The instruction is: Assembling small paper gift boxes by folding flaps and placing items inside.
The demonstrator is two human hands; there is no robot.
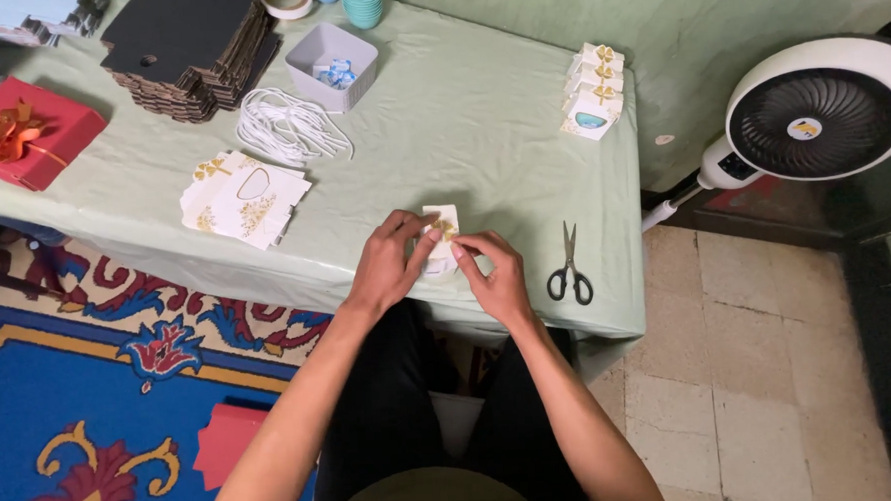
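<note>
Here the left hand [386, 265] and the right hand [495, 276] meet over a small white box [439, 243] with a gold bow, which sits on the green table [480, 129] just short of its near edge. Both hands pinch the box from either side: the left thumb and forefinger close on its top left, the right fingertips close on the bow side. The box is largely covered by the fingers, so its lower half cannot be made out.

Just right of the right hand lie black-handled scissors [570, 270], blades pointing away, close to the near edge and near the table's right edge. Left of the left hand, well apart, a stack of flat white box blanks [243, 199] overhangs nothing but lies near the front edge. Beyond that are loose white cords [288, 127], a grey tray [332, 53], and a pile of dark cardboard sheets [191, 46]. Far ahead of the right hand, three finished white boxes [594, 92] stand at the right edge. Between the hands and those things the cloth lies bare. A red gift box [25, 134] sits far left; a white fan [810, 114] stands off the table to the right.
</note>
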